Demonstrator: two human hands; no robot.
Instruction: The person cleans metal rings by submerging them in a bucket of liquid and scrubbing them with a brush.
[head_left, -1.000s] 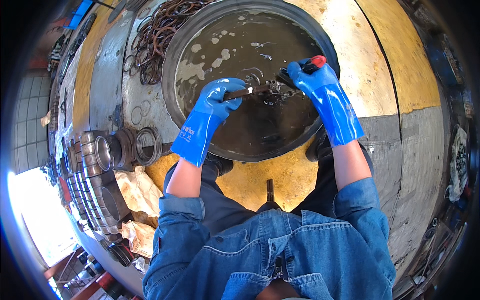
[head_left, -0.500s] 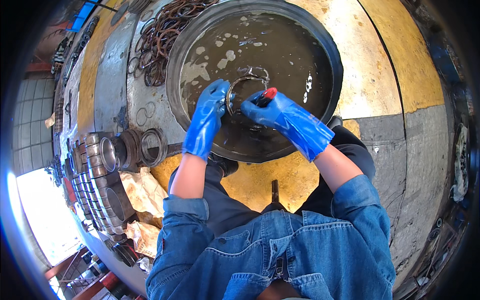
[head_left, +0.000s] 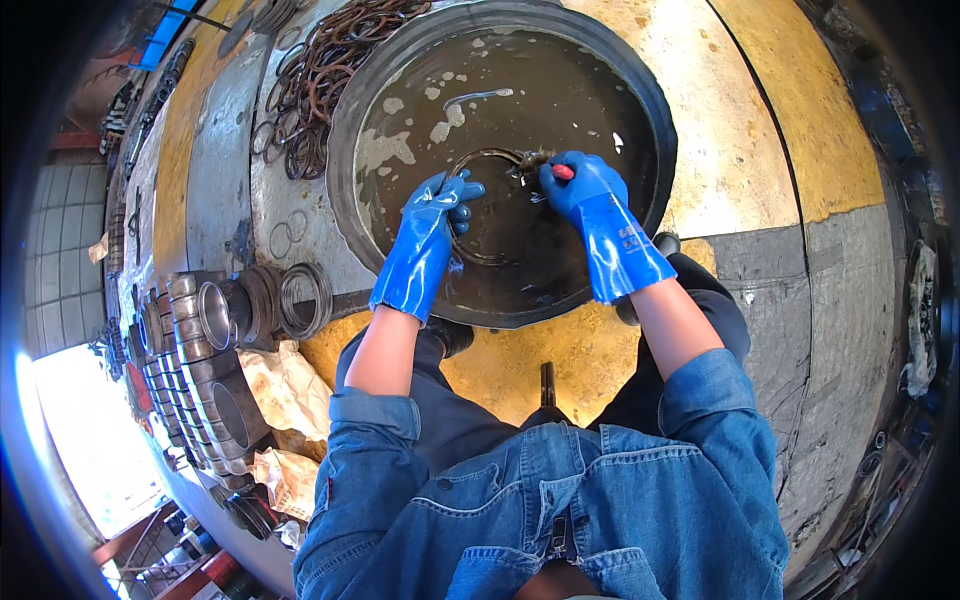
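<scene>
Two gloved hands are at work over a round, dark tub. Compared with half a second ago, the right hand has moved outward, away from the left hand, and the ring appears to sit lower, its near side partly lost in murky water. For the work in hand, this is judged to shift the tool's contact to the ring's far rim.

Left grip: fingers partly spread at the ring's left edge; firmness of hold cannot be told. Right grip: closed round a brush-like tool with a red handle end, its head at or just beside the ring's upper right edge.

Surface: the floor is worn and stained, yellow in parts, grey in others. Left of the tub lie a tangled heap of brown rings and two thin loose rings. Nearer the person are a ring stack, metal sleeves and crumpled brown paper.

Room: panelled wall at far left, bright gap below it, whitish plastic sheet at far right
</scene>
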